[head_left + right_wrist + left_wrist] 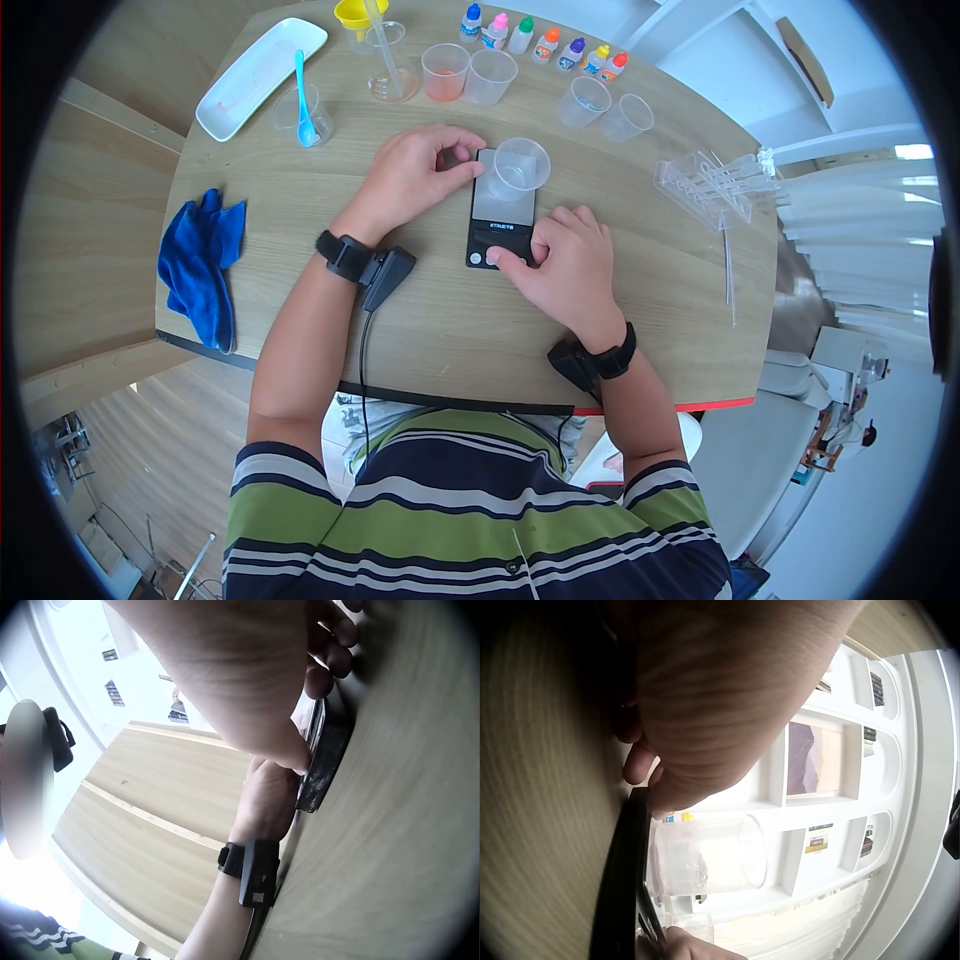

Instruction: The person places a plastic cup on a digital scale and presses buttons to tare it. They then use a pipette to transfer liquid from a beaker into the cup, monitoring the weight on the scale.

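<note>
At the middle of the table (650,290) a black scale (500,215) is lying flat, with one clear cup (520,168) standing on its far end. Both hands are working at it. My left hand (412,178) is sitting at the scale's far-left corner, fingers curled and thumb pressing its left edge, just beside the cup; from the left wrist view the cup (705,855) is showing empty, or nearly so, though the blur is making that hard to judge. My right hand (562,265) is resting at the near-right corner, fingers curled under and one fingertip pressing the near end of the scale by its buttons.

Along the far edge seven dropper bottles (545,45) are standing in a row, each with a different coloured cap. Near them four more plastic cups are standing: one (445,72) holding an orange liquid, one (491,77) beside it looking empty, and two (603,108) further right, tipped slightly in the view. Far left, a glass (303,112) is holding a blue spoon (302,95), next to a white tray (255,75). One yellow funnel (355,18) is sitting in a container beside a flask (392,72) with a stirring rod in it. A blue cloth (203,265) is hanging over the left edge, and a clear tube rack (712,185) is lying at the right.
</note>
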Tool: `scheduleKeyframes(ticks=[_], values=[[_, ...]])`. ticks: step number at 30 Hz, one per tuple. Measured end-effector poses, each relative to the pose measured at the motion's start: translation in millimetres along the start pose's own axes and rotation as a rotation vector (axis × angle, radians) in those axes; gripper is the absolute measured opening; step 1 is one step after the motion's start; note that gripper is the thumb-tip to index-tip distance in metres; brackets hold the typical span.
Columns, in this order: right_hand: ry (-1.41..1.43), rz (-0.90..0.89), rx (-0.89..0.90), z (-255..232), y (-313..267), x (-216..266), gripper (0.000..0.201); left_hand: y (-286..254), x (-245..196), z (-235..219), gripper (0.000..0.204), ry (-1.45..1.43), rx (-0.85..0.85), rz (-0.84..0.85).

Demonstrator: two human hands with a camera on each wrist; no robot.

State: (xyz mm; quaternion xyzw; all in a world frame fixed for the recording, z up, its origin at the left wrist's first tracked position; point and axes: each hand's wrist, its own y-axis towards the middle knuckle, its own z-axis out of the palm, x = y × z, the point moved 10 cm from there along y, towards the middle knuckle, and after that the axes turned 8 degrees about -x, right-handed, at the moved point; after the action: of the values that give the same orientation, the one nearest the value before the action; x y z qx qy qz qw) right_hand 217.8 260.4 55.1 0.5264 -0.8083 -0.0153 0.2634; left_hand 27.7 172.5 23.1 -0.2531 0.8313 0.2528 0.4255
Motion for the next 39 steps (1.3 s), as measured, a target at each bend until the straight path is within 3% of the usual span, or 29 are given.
scheduleKeyframes(ticks=[15, 33, 39], values=[[0.073, -0.009, 0.012, 1, 3, -9, 0.056, 1, 0, 1, 0.030, 0.015, 0.002, -0.005], [0.183, -0.038, 0.049, 1, 0, -15, 0.042, 1, 2, 1, 0.030, -0.014, 0.003, -0.006], [0.336, -0.010, 0.135, 4, 0, -24, 0.034, 0, 2, -1, 0.030, -0.020, -0.009, -0.007]])
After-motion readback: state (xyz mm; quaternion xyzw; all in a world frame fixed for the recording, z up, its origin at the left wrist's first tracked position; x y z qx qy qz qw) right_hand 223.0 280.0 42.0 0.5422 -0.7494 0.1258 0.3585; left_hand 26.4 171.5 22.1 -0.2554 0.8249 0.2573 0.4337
